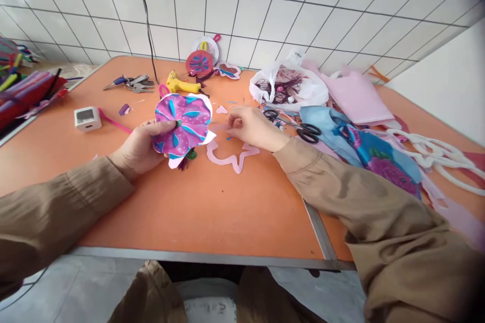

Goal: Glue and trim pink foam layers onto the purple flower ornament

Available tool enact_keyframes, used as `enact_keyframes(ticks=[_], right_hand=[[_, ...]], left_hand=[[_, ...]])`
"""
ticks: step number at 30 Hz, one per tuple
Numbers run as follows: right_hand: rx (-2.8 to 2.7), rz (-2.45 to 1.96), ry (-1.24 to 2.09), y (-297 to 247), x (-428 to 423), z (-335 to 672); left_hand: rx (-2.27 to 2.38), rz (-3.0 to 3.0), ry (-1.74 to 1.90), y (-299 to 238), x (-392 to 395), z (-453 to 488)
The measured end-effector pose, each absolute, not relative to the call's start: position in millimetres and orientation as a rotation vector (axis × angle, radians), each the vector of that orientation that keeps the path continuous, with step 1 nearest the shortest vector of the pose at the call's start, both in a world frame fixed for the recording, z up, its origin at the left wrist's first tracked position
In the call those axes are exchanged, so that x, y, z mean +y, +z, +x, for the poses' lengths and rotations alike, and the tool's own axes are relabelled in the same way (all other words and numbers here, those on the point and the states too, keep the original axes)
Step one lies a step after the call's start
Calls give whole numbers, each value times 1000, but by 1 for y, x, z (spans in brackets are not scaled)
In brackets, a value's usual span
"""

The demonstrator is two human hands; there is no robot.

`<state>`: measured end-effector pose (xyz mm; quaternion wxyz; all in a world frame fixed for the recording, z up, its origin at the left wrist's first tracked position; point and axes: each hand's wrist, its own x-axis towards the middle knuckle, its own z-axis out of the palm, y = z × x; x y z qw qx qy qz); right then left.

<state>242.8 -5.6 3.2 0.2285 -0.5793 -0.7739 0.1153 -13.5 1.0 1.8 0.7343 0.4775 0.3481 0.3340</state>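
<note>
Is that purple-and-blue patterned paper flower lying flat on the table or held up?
Held up. The left hand grips the purple-and-blue patterned paper flower, thumb at its centre, face tilted toward the camera.

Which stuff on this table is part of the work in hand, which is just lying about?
In use: left hand gripping the purple-and-blue foam flower; right hand pinching a small pale pink foam piece; pink foam offcut outline between them.
Lying about: yellow glue gun; black-handled scissors; bunch of keys; small white box; white plastic bag.
</note>
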Motion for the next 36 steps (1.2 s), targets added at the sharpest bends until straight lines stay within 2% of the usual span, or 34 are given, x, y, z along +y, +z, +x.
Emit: enact_keyframes(ticks=[4, 13, 17, 21, 24, 30, 36], right_hand=[[-1866, -1500, 409, 13, -2, 251], [-1598, -1250, 45, 77, -41, 241], [-1633, -1225, 304, 102, -74, 214], [-1712, -1104, 957, 106, -71, 204], [-1681, -1094, 1175, 94, -52, 203], [-1864, -1210, 965, 61, -31, 201], [-1932, -1277, 703, 51, -33, 197]], left_hand=[[804, 1047, 810, -1, -5, -9], [789, 1220, 660, -7, -7, -4], [833, 1280, 643, -8, -6, -4], [794, 1306, 664, -6, -6, -4], [757, 1305, 705, -5, -6, -3], [727, 1153, 671, -9, -5, -3], [748, 1064, 706, -8, -4, -2]])
